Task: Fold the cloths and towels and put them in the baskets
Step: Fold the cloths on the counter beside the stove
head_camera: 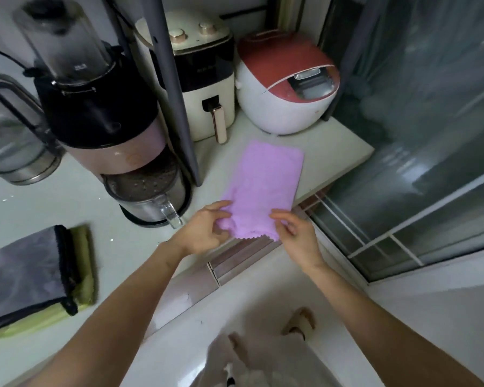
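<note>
Purple cloth (266, 185) is laid flat on the tabletop (67, 196) mid-frame, so it can be folded. Its near corners are pinched by the left hand (204, 230) and right hand (296, 233), each grip narrow.

Three cloths: one purple (263, 185), one grey (23, 275), one green (81, 263)

A white counter (67, 202) is lined at the back with appliances: a glass kettle (9, 141) far left, a pink-and-black blender (101, 107) with a steel jug (148, 196) beneath, a cream air fryer (207, 88), and a red-lidded rice cooker (285, 82).
</note>
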A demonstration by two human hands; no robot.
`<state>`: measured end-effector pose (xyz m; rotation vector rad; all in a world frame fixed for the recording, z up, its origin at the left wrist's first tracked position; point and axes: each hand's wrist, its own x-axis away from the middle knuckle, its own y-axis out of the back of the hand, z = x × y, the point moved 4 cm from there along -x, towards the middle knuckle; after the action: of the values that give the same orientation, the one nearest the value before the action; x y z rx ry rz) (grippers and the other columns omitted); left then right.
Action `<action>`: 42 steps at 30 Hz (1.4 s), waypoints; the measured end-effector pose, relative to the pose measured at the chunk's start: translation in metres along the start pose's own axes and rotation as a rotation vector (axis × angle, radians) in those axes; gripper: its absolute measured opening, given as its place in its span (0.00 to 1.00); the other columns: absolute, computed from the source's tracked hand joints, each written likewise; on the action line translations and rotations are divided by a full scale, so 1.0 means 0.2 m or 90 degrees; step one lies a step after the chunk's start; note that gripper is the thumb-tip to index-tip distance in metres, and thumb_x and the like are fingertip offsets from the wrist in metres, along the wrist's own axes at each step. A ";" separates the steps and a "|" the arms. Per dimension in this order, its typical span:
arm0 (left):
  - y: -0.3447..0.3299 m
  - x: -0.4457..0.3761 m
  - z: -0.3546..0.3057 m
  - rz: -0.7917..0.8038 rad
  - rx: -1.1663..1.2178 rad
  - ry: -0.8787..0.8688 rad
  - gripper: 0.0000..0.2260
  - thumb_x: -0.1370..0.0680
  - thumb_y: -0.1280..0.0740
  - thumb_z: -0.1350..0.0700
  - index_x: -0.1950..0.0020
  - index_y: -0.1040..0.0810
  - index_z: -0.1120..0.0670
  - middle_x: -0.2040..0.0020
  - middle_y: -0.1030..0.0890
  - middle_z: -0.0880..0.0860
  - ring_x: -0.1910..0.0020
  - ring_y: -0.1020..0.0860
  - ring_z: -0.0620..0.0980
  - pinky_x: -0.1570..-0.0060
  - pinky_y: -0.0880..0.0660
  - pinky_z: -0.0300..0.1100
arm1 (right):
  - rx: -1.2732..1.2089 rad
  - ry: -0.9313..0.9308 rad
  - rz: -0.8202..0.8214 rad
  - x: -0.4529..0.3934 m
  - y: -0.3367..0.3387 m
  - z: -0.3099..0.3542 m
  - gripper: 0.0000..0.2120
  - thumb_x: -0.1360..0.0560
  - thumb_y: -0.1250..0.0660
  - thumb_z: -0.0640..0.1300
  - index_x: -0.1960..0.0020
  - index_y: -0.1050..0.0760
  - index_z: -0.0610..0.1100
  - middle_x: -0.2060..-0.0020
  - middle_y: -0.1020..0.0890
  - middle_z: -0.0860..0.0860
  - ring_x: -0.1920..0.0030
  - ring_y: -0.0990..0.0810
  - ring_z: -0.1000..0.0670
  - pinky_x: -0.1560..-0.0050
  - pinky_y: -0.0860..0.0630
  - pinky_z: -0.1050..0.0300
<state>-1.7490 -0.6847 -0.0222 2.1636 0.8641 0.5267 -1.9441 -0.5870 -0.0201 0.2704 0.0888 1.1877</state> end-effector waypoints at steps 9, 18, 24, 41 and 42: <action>0.05 -0.02 -0.14 -0.085 -0.339 -0.033 0.07 0.26 0.34 0.62 0.49 0.25 0.58 0.50 0.24 0.56 0.46 0.28 0.55 0.51 0.29 0.47 | 0.453 0.184 0.034 0.00 0.05 0.10 0.11 0.32 0.32 0.29 0.52 0.26 0.38 0.54 0.26 0.48 0.59 0.23 0.48 0.59 0.29 0.59; 0.06 0.02 -0.11 0.243 -0.331 -0.081 0.11 0.26 0.32 0.50 0.64 0.25 0.54 0.65 0.25 0.54 0.64 0.29 0.53 0.64 0.32 0.42 | 0.569 0.094 0.318 0.04 0.12 0.09 0.16 0.27 0.29 0.46 0.71 0.30 0.49 0.71 0.29 0.53 0.65 0.26 0.51 0.67 0.36 0.57; 0.17 -0.14 -0.10 0.121 0.133 0.118 0.03 0.24 0.30 0.56 0.57 0.20 0.54 0.60 0.19 0.49 0.61 0.23 0.45 0.57 0.27 0.39 | 0.267 -0.131 0.248 -0.09 0.27 0.08 0.09 0.24 0.32 0.47 0.46 0.21 0.45 0.58 0.18 0.55 0.57 0.19 0.56 0.57 0.24 0.65; 0.03 -0.87 -0.05 -0.215 0.049 0.454 0.14 0.18 0.46 0.60 0.39 0.27 0.65 0.41 0.23 0.65 0.41 0.25 0.64 0.43 0.31 0.50 | 0.306 -0.106 -0.006 -0.99 0.32 -0.08 0.22 0.23 0.35 0.38 0.72 0.41 0.47 0.75 0.35 0.53 0.73 0.38 0.56 0.74 0.38 0.65; 0.03 -0.89 -0.03 -0.220 0.054 0.465 0.14 0.17 0.47 0.59 0.39 0.27 0.64 0.41 0.23 0.65 0.41 0.25 0.64 0.43 0.31 0.50 | 0.308 -0.105 0.001 -1.02 0.32 -0.09 0.22 0.23 0.36 0.38 0.72 0.41 0.47 0.75 0.35 0.53 0.72 0.37 0.53 0.73 0.38 0.65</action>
<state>-1.8735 -0.8120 -0.0316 1.8266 1.6324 1.1409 -2.0815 -0.7504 -0.0361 0.7914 0.2320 1.1293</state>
